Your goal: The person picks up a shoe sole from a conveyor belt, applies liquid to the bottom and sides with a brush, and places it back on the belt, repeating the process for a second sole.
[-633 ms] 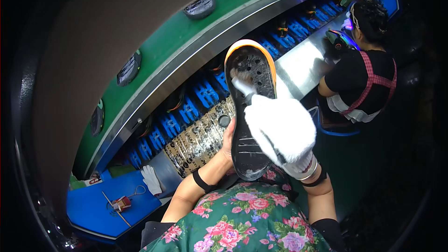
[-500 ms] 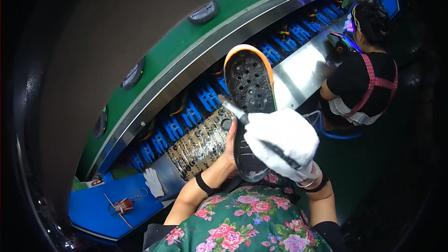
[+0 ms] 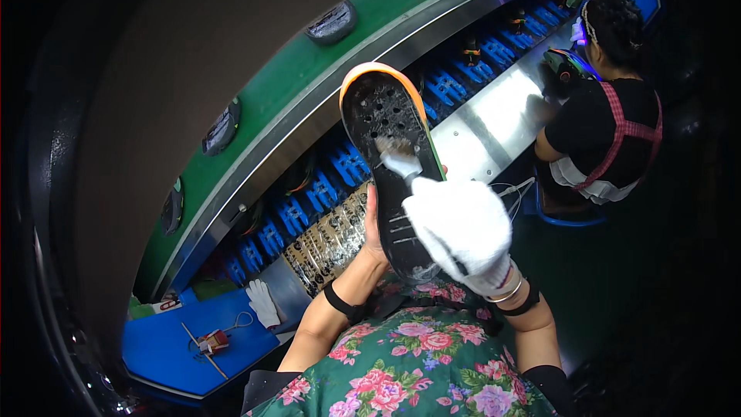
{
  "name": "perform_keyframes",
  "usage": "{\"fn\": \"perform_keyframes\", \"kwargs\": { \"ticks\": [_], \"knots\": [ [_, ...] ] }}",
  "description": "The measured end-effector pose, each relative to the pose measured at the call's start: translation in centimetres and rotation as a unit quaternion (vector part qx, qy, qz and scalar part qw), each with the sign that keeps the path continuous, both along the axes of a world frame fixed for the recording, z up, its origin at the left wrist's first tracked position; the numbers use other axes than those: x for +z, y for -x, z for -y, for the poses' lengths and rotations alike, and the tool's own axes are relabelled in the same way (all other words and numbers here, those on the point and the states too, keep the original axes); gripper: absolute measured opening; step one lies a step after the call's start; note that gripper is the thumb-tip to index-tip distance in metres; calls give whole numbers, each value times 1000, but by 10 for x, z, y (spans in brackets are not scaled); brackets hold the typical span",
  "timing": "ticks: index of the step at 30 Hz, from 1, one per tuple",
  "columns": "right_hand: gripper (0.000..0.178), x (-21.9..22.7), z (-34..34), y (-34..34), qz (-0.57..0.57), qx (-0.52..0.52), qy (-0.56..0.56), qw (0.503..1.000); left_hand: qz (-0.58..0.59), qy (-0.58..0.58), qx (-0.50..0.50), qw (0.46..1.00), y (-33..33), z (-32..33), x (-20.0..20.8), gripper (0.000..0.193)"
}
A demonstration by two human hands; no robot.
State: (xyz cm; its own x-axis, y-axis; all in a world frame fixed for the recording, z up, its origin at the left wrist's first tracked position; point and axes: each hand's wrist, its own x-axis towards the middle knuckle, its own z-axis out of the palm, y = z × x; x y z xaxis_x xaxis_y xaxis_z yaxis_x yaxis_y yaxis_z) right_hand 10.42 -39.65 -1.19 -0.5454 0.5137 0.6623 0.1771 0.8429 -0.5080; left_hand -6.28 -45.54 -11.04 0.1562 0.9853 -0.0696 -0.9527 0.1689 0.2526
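blurred brush (image 3: pixel 401 161) over black sole (image 3: pixel 391 197), left hand (image 3: pixel 373 233) partly hidden

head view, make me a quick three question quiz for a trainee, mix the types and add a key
1. True or false: the left hand wears a white glove.
2. The rim at the top end of the sole is mainly: a) blue b) orange c) white
3. Fill in: the gloved right hand holds a ____ against the sole.

Key:
1. False; it is bare.
2. b
3. brush
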Motion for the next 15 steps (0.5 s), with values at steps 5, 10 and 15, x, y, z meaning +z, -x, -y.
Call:
{"fn": "perform_keyframes", "kwargs": {
  "ticks": [5,10,15],
  "knots": [
    [26,0,0,7,-129,95,117,980,-85,8,12,996,-1,-7,25,116],
    [21,3,4,9,-65,31,78,994,179,-97,3,979,0,-20,27,114],
    [23,12,4,14,-136,130,173,967,144,-117,8,983,10,-30,27,112]
  ]
}}
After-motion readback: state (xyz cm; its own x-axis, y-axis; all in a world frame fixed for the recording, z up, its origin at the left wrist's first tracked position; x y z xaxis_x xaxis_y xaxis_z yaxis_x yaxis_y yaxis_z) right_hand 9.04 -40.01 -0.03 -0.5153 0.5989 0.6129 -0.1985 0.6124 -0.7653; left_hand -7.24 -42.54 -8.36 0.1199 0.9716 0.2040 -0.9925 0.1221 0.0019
